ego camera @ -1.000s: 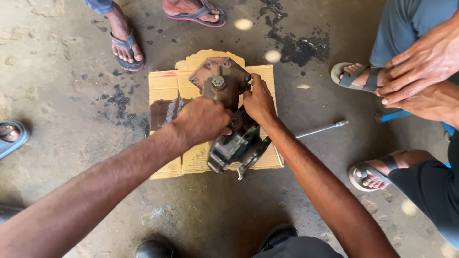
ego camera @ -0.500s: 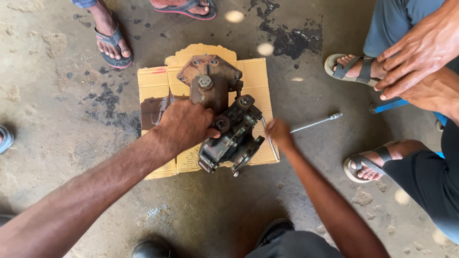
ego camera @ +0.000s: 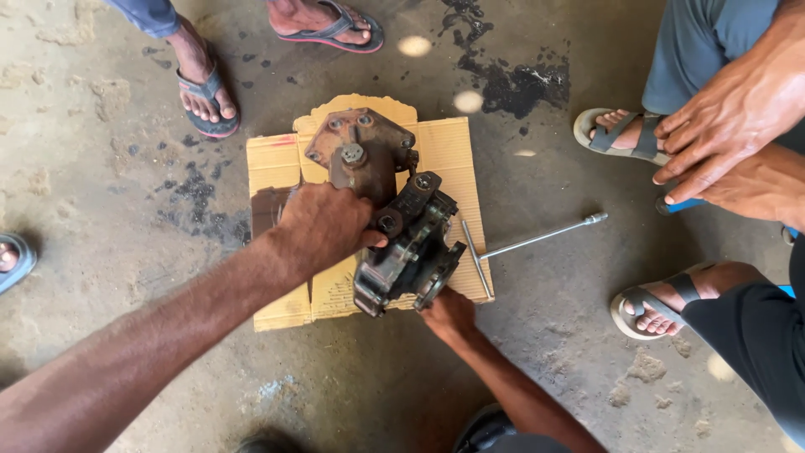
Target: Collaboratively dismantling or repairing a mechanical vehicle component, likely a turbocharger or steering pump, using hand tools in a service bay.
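Setting: bare concrete floor [ego camera: 126,210], grey, rough and dusty, lit in small bright patches; dark oil stains [ego camera: 520,84] near the top of the view and a second scatter of dark spots [ego camera: 197,197] left of the work

Work surface: a flattened sheet of tan cardboard [ego camera: 449,159], notched at its top edge and darkened by a stain on its left part, lying flat on the floor

Main item: a grimy metal mechanical assembly [ego camera: 394,226], resting on the cardboard near its centre; a rusty brown flanged plate with bolt holes at its far end, a darker, blackish cast body at its near end reaching the cardboard's lower edge

Left hand [ego camera: 323,226]: laid on the assembly's left side, fingers curled and pressed together around the metal, thumb against the dark body

Right hand [ego camera: 449,315]: at the near lower end of the dark body, touching it from below; fingers tucked under the casting, so whether they are spread or closed cannot be told

Tool: a T-handled steel wrench [ego camera: 537,239], lying with its crossbar on the cardboard's right edge and its shaft running out over the floor to the right, just beside the assembly, untouched

Bystanders: sandalled feet [ego camera: 205,96] at top left; another person's hands [ego camera: 729,143] resting on a knee at right, with sandalled feet [ego camera: 662,302] below, well apart from the work
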